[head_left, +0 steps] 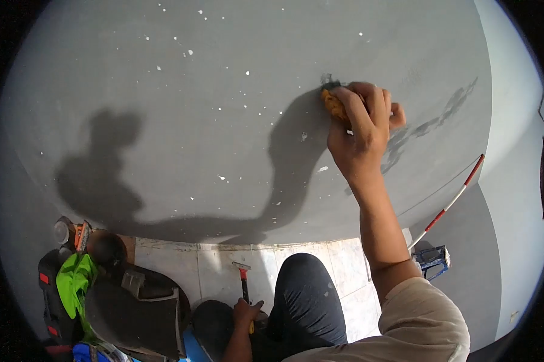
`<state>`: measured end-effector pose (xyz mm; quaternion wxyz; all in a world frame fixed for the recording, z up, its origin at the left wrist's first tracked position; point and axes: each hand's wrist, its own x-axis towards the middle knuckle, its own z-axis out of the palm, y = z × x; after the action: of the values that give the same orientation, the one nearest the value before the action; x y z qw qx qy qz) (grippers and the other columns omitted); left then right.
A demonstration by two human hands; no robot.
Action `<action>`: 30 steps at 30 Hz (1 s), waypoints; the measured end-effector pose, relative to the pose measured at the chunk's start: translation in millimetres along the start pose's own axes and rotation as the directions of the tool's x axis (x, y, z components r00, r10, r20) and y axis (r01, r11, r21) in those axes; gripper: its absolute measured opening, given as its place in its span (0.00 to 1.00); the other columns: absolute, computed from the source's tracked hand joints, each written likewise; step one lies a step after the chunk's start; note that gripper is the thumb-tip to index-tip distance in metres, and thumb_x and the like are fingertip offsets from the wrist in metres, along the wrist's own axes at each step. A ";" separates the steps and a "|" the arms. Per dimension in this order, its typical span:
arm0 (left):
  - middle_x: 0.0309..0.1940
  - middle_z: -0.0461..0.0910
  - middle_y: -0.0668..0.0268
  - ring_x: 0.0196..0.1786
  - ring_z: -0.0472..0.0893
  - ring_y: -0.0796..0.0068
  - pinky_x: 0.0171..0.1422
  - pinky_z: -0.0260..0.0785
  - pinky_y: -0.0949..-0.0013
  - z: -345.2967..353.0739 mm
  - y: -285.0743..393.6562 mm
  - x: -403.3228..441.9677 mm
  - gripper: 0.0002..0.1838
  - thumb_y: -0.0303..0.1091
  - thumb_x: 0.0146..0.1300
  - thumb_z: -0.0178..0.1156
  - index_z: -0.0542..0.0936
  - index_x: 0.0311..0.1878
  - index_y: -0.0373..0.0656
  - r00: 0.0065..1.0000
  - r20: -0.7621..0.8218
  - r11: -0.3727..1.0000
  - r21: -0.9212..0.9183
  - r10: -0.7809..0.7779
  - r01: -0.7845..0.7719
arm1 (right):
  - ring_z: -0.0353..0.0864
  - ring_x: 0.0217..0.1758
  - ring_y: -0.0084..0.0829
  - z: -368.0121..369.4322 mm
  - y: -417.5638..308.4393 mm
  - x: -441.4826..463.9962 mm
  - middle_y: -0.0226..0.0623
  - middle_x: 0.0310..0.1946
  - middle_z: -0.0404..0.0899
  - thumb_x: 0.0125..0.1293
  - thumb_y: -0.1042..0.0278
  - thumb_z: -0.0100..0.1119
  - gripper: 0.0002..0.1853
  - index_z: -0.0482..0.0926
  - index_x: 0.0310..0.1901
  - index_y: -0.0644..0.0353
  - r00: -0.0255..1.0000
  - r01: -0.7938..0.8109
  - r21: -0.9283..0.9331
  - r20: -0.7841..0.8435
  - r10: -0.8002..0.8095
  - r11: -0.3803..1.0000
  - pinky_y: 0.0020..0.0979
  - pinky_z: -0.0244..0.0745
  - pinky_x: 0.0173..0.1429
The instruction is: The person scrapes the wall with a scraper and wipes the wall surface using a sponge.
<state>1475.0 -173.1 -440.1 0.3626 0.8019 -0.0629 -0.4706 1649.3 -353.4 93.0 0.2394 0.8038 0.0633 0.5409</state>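
My right hand [365,123] is raised to the grey wall [181,120], its fingers closed around a yellow-orange sponge [334,105] pressed against the surface. A dark, damp-looking patch shows just above the sponge. Darker wet-looking streaks [432,123] run across the wall to the right of my wrist. White specks dot much of the wall. Low down by my knees, my left hand [246,314] grips a scraper [244,280] with a red and black handle, its blade pointing up toward the wall.
White floor tiles [338,259] meet the wall's foot. At left stand a black toolbox [50,289], bright green cloth [74,280] and a dark bag-like item [133,308]. A red-and-white pole [444,214] leans at right, near a blue metal stand [430,262].
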 end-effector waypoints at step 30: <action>0.57 0.84 0.42 0.62 0.84 0.43 0.66 0.78 0.50 -11.6 0.3 -5.6 0.46 0.62 0.50 0.81 0.77 0.58 0.31 0.993 0.101 0.997 0.046 -0.068 0.063 | 0.74 0.50 0.31 -1.4 -13.8 15.8 0.26 0.44 0.77 0.40 0.87 0.64 0.25 0.85 0.43 0.54 0.998 -0.051 -0.025 0.023 0.051 0.998 0.42 0.50 0.60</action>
<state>1481.2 -164.7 -432.6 0.3259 0.7858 -0.0654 -0.5215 1656.7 -335.2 100.4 0.2362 0.8084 0.0333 0.5381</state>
